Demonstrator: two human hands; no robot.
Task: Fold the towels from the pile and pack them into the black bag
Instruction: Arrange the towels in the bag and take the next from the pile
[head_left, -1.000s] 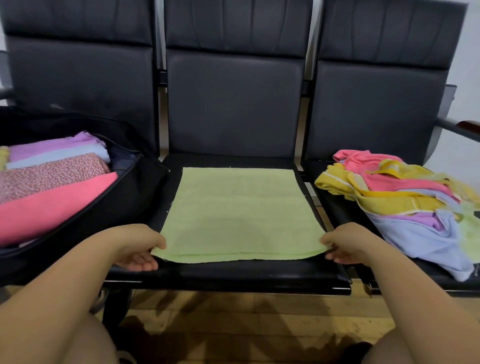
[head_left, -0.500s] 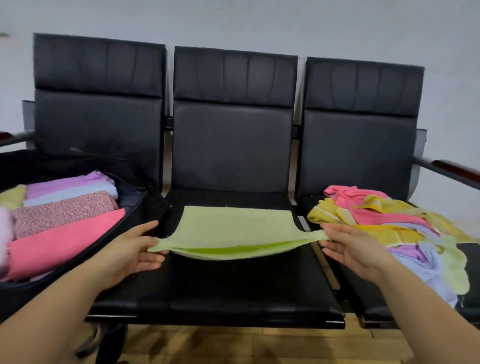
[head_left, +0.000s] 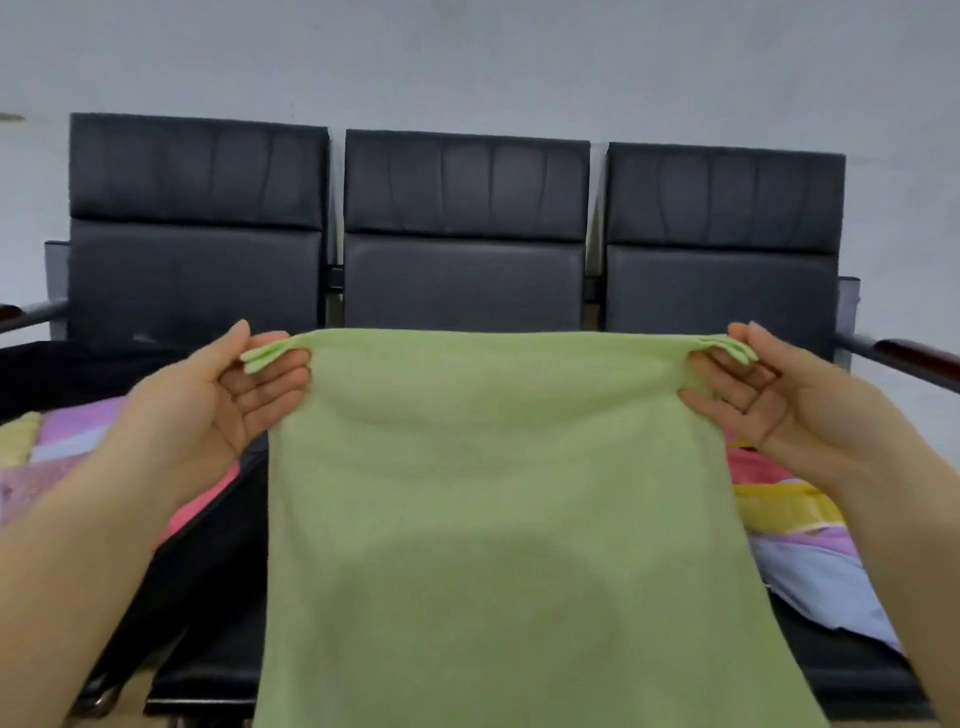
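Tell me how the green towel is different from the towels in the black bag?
The green towel is held up in the air, hanging open, pinched at its top corners by the left hand and the right hand; the towels in the black bag lie folded and packed side by side. The green towel is one plain colour; the packed ones are pink, purple, pale blue and yellow. Both are soft cloth.

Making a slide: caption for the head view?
Both hands, left and right, hold a green towel up by its corners.
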